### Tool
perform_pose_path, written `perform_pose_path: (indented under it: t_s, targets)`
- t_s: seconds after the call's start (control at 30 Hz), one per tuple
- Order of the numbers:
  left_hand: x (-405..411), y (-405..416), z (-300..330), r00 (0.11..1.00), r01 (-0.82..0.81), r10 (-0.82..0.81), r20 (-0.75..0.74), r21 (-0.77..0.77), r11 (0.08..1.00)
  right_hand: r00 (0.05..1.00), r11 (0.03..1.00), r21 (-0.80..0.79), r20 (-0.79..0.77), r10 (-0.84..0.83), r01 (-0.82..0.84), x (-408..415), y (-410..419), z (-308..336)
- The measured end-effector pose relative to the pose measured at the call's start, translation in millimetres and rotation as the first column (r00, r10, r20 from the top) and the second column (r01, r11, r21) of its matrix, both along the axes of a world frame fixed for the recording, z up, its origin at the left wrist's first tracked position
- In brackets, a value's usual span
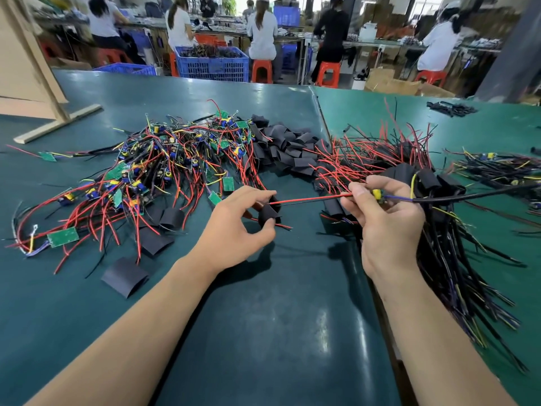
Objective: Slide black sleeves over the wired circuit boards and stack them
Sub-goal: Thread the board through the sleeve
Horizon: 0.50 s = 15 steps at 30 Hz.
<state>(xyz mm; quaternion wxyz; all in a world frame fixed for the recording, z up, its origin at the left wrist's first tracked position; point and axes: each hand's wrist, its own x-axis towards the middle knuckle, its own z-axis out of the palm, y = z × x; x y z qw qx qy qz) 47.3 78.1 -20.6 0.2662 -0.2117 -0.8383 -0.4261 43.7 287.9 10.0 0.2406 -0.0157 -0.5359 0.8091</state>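
Left hand (234,221) pinches a black sleeve (269,214) between thumb and fingers, sleeve held just above the green table (263,317), near its middle. Right hand (386,212) grips a small circuit board (377,196) with yellow part, fingers curled round it. The board's red and black wires (310,199) run straight left from the right hand into the sleeve's opening; wire tips poke out below the left hand. A thick black cable (468,196) leaves the board toward the right edge. Toward the far left of the table lies a tangled pile of bare boards (164,168) with red, black and yellow leads. Loose flat sleeves (287,148) are heaped just right of that pile, a few more near the left front. Behind and right of the right hand sits a stack of sleeved boards (424,177), cables fanning toward the near right edge. Blue crate (212,64) and seated workers (262,30) beyond the far edge.
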Motion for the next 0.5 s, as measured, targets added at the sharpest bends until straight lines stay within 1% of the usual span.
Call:
perform_pose_path:
  t_s: [0.1,0.23,0.4,0.5]
  targets:
    - [0.1,-0.3,1.4,1.000,-0.008,0.009,-0.021,0.047,0.999,0.999,0.998,0.052,-0.010,-0.036,0.036,-1.7,1.1,-1.7]
    - [-0.3,-1.3,0.7,0.999,-0.026,0.027,-0.041,0.029,0.999,0.999,0.994,0.101,-0.019,-0.049,0.051,-3.5,4.1,-4.7]
    - [1.1,-0.2,1.5,0.998,-0.011,0.013,-0.056,0.035,0.999,0.993,0.987,0.113,-0.008,-0.116,0.117,-6.5,5.8,-6.5]
    - [0.3,0.0,1.6,0.998,-0.020,0.021,-0.065,0.015,1.000,0.992,0.979,0.165,-0.016,-0.123,0.124,-6.3,5.6,-7.1]
